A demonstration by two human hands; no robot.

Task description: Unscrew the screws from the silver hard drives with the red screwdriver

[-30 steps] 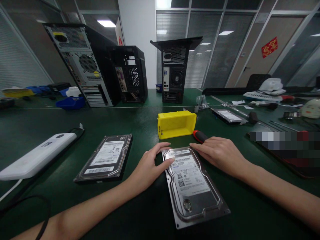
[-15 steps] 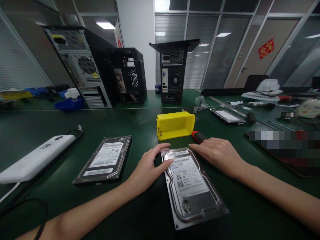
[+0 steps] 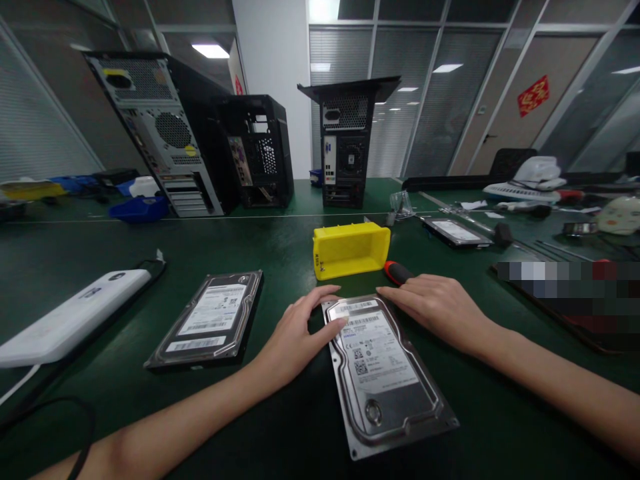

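The nearest hard drive (image 3: 400, 400) shows glossy metal around a paper label (image 3: 383, 350); the bin (image 3: 350, 253) looks plastic, the table (image 3: 285, 247) smooth, faintly glossy.

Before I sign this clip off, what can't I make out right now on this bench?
All in the head view:
The red-and-black handle: its near end, hidden by the right hand.
The nearest hard drive: its underside, turned away from the camera; its finest label print, too small.
The white casing: its near end, cut off by the left edge.
The dark flat item at right: partly masked by pixelation.
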